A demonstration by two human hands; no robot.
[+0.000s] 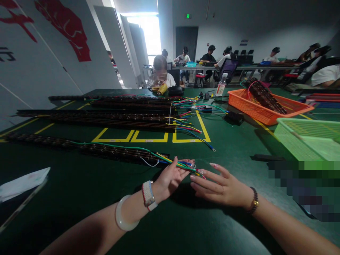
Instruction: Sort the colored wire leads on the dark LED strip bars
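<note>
My left hand [171,177] is turned palm up under a bundle of coloured wires [170,161], with the thumb lying over them. Green, yellow, blue and white wires show, and ring terminals [194,166] sit at their ends beyond my fingers. These wires come from the near end of a long black wiring harness [106,150] lying across the table. Just right of the wire ends is my right hand [215,184], its fingers apart and fingertips close to the terminals. Whether they touch cannot be made out.
More black harnesses [119,120] lie behind, coloured wire ends pointing right. An orange basket [239,102] holding a harness and a light green basket [281,131] stand at right. A bottle [221,85] is near the far edge. A person [159,76] sits opposite; others work beyond.
</note>
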